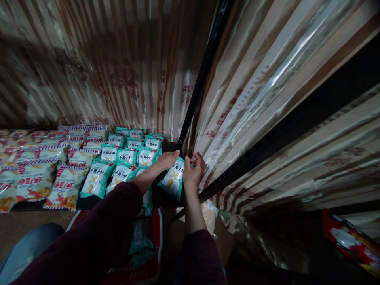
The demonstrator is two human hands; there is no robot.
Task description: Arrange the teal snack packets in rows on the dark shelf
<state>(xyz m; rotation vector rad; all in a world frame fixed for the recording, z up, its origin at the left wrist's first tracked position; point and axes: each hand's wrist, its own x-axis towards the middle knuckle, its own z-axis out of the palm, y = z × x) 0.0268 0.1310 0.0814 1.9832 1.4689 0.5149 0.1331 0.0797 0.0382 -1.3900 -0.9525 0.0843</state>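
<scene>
A teal snack bag [173, 179] lies at the right end of a low dark shelf [160, 198]. My left hand [168, 158] rests on its top edge, fingers stretched flat and together. My right hand [193, 169] is beside the bag's right edge, fingers curled around that edge, close to a black upright post [199, 81]. Rows of the same teal bags [130, 152] fill the shelf to the left of it. Both my sleeves are dark maroon.
Red, white and blue snack bags [38, 170] cover the shelf's left part. Striped shiny plastic sheeting [282, 99] hangs behind and to the right. A red basket [142, 253] with teal bags sits on the floor below. A red packet [350, 241] lies at lower right.
</scene>
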